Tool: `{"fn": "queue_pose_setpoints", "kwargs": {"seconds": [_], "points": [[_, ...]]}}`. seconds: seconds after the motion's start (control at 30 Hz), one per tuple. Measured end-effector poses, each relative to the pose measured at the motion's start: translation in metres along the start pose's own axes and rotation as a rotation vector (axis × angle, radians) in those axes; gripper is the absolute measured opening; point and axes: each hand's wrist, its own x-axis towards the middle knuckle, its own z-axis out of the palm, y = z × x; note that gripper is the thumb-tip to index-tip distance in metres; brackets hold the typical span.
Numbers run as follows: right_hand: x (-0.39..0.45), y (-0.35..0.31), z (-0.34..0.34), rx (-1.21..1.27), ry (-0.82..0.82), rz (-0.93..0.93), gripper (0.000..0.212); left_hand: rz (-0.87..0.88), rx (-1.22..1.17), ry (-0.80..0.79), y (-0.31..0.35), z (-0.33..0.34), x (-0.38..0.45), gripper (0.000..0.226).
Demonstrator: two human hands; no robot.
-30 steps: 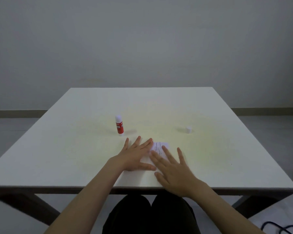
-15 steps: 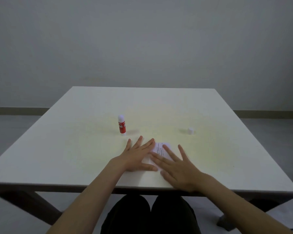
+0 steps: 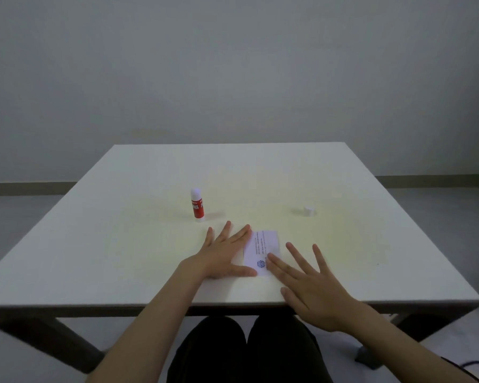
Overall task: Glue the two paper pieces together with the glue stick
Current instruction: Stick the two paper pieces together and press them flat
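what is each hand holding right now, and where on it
Nothing is gripped. The left hand lies flat, fingers spread, on the paper's left part; the right hand is open, its fingertip at the paper's near corner.

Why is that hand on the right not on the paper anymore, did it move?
Yes. The right hand slid right and toward the table's near edge, uncovering the paper.

Left hand (image 3: 221,255) covers the paper (image 3: 263,251) at its left edge; whether two pieces lie there, cannot tell. Print on the paper too small to read. Both forearms cut off at the frame's bottom edge.
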Motion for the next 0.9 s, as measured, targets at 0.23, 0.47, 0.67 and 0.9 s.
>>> {"fn": "queue_pose_setpoints", "kwargs": {"seconds": [0.23, 0.47, 0.67, 0.9], "points": [[0.014, -0.016, -0.007, 0.064, 0.102, 0.115, 0.054, -0.006, 0.038, -0.011, 0.002, -0.001, 0.001, 0.105], [0.055, -0.002, -0.002, 0.08, -0.055, -0.015, 0.052, -0.007, 0.029, -0.001, 0.0, -0.001, 0.0, 0.106], [0.062, 0.011, -0.005, 0.042, -0.028, 0.066, 0.056, -0.016, 0.01, 0.003, 0.0, 0.0, 0.0, 0.107], [0.053, 0.013, -0.002, 0.041, -0.034, -0.008, 0.055, -0.025, -0.012, -0.008, 0.001, -0.001, -0.001, 0.105]]}}
